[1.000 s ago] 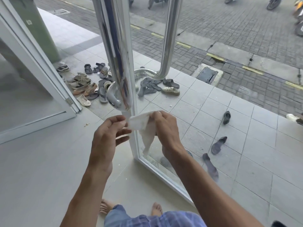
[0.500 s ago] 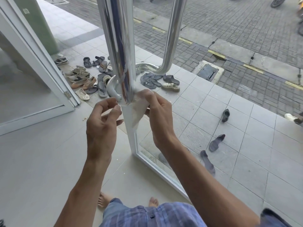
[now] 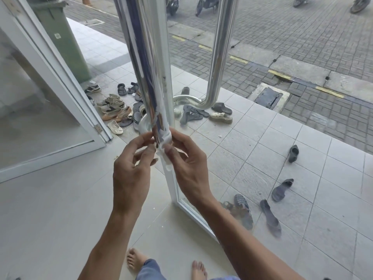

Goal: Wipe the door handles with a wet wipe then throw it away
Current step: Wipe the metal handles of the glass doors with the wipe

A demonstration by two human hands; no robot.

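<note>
Both forearms reached up from the bottom of the view, bare to past the elbow, and met at the lower end of the near door handle, a thick polished steel tube that rose straight above the hands. The left hand was raised with its back toward the camera, fingers bent, thumb and forefinger pinching the left edge of the wet wipe. The right hand mirrored it just beside, its thumb and fingertips gripping the right edge of the same wipe. The wipe sat between the two hands, drawn around the front of the tube near its bottom bend, with a loose white tail hanging down between the thumbs. The hands were close together, the tube and wipe between them.

Beyond the hands, through the glass door, the outer door handle stood to the upper right of the right hand, curving in at its foot. The door's white frame edge ran down below the hands to the floor, which was pale tile. The person's bare feet showed beneath the forearms. Up and left of the left hand stood a second white-framed door leaf and a green bin. Scattered shoes and sandals lay on the tiled porch beyond the hands, with brick paving and parked motorbikes farther out.
</note>
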